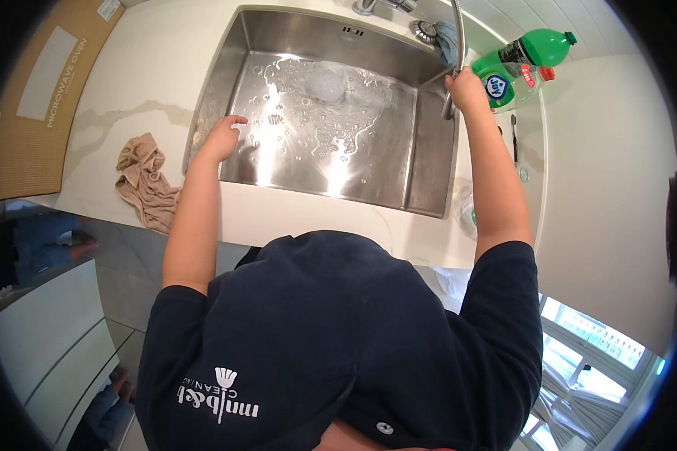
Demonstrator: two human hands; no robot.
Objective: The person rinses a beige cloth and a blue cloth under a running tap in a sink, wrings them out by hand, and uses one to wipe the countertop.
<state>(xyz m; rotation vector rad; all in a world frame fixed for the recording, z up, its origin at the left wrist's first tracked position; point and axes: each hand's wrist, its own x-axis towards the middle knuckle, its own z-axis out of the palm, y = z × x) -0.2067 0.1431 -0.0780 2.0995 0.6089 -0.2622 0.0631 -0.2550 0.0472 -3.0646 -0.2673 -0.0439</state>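
Observation:
A wet stainless steel sink (pixel 383 177) lies before me, with water and some bubbles spread over its floor. My right hand (pixel 467 90) grips the flexible metal faucet hose (pixel 458 34) near its end, over the sink's right rim. Over the left rim is my left hand (pixel 224 138), its index finger pointing inward and nothing held in it. A crumpled brown cloth (pixel 149 183) rests on the counter left of my left forearm. Behind the hose, a blue-grey cloth (pixel 447 44) touches a round metal sink strainer (pixel 425 31).
A microwave oven carton (pixel 39 90) stands on the counter at far left. Right of the sink are a green plastic bottle (pixel 547 47), a Joy dish soap bottle (pixel 501 93), a thin dark-handled brush (pixel 514 138) and clear plastic (pixel 464 208). The faucet base (pixel 364 7) is behind the sink.

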